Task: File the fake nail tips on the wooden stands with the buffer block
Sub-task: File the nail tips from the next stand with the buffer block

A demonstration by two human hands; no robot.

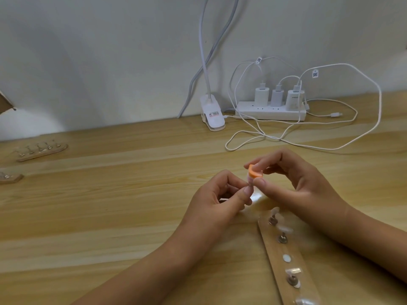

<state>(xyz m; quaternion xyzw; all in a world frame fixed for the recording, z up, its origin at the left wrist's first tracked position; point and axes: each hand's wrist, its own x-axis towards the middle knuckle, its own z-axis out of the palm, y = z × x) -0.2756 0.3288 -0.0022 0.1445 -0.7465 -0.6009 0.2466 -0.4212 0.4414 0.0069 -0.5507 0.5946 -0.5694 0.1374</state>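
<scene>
One orange buffer block point(321, 173) in right grip point(304, 186); left grip point(217, 200) pinches pale nail tip point(316, 180).

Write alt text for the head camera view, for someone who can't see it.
Over a wooden table, the right hand holds an orange buffer block against a nail tip pinched in the left hand. A wooden stand with more tips lies at lower right; a power strip sits at the back.
</scene>
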